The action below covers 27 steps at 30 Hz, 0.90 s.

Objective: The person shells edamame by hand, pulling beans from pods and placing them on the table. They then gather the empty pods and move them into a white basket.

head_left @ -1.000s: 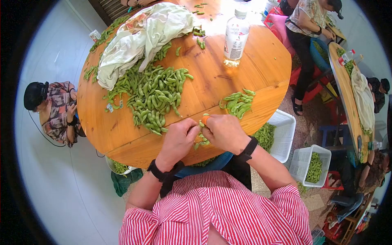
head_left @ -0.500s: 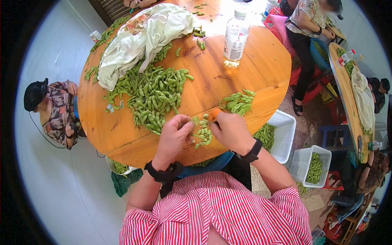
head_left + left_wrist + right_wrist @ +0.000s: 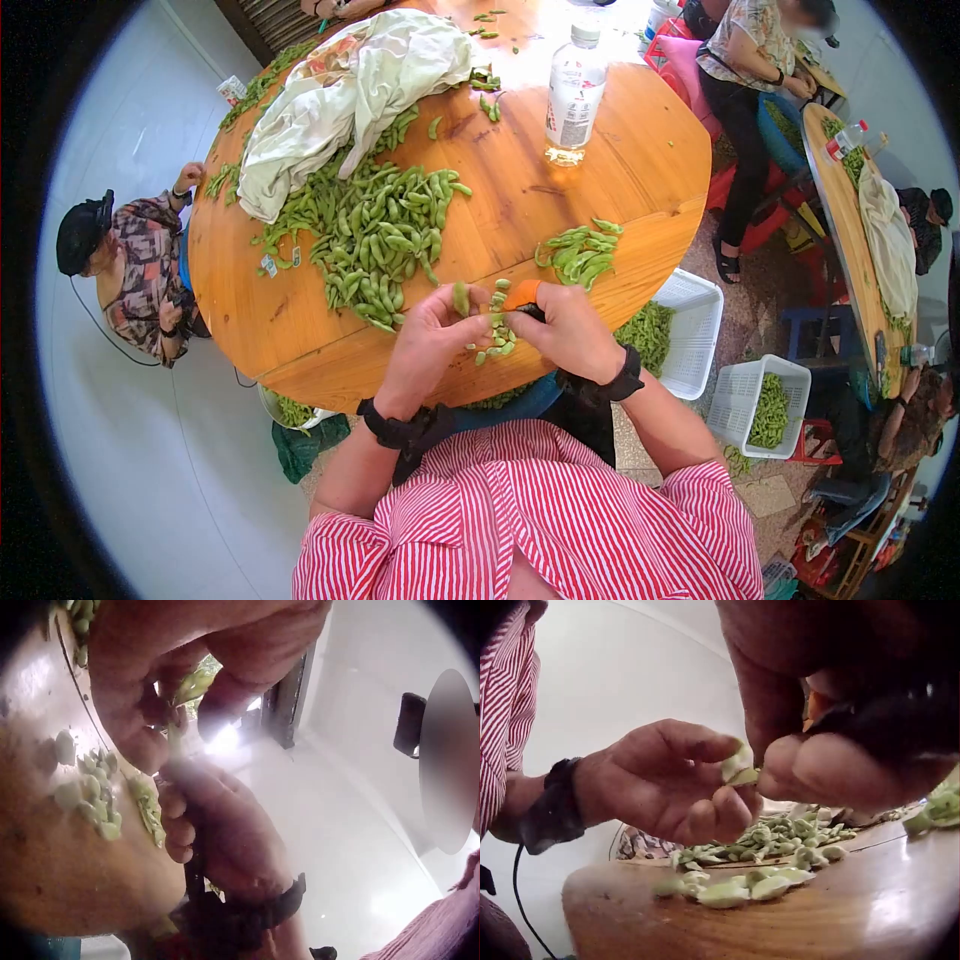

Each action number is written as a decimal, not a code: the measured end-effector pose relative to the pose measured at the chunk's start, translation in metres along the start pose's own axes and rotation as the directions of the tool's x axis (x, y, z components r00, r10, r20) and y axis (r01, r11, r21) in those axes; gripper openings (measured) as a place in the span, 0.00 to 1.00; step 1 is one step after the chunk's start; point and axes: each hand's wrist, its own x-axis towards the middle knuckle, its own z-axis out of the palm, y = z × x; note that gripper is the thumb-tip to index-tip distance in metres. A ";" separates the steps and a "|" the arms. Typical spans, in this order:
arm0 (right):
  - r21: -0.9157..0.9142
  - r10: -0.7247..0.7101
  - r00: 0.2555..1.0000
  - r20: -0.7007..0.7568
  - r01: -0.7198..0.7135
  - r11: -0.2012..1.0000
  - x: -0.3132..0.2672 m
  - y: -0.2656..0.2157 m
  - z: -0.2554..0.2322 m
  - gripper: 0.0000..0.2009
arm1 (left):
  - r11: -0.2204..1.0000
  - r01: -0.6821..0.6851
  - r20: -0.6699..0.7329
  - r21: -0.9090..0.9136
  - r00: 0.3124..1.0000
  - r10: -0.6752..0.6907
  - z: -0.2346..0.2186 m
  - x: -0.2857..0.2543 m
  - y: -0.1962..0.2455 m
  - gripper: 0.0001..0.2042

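Observation:
In the head view my left hand (image 3: 430, 340) pinches a green pod (image 3: 461, 298) between thumb and fingers. My right hand (image 3: 572, 332), with an orange cover (image 3: 522, 294) on a finger, meets it and pinches the pod's end, as the right wrist view shows at the pod (image 3: 742, 775). Shelled beans (image 3: 500, 340) lie on the wooden table just beyond and below the fingertips. A large pile of pods (image 3: 385, 235) spreads to the left, and a small bunch of pods (image 3: 580, 252) sits at the right.
A bottle (image 3: 575, 95) stands on the table (image 3: 640, 150); a pale cloth (image 3: 350, 95) covers part of the pile. White baskets (image 3: 700, 335) of pods are on the floor at the right. One person (image 3: 150, 270) sits at the left, others at the right.
The hands drew apart over the beans, then came together again with a pod between them. At the left, the seated person's arm has reached up to the table edge.

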 end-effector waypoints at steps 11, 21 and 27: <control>-0.090 -0.241 0.970 -0.016 0.239 0.967 0.006 -0.004 -0.011 0.07 | 0.955 0.272 0.148 -0.117 0.956 -0.254 0.002 0.000 0.008 0.09; -0.023 0.024 0.998 -0.055 -0.026 0.999 0.002 0.008 -0.002 0.10 | 0.994 0.099 -0.037 -0.046 0.994 -0.101 0.007 0.002 -0.002 0.09; 0.035 0.057 0.998 -0.010 -0.057 0.998 0.002 0.012 0.002 0.07 | 0.981 0.005 -0.106 0.192 0.994 0.015 0.012 0.000 -0.005 0.09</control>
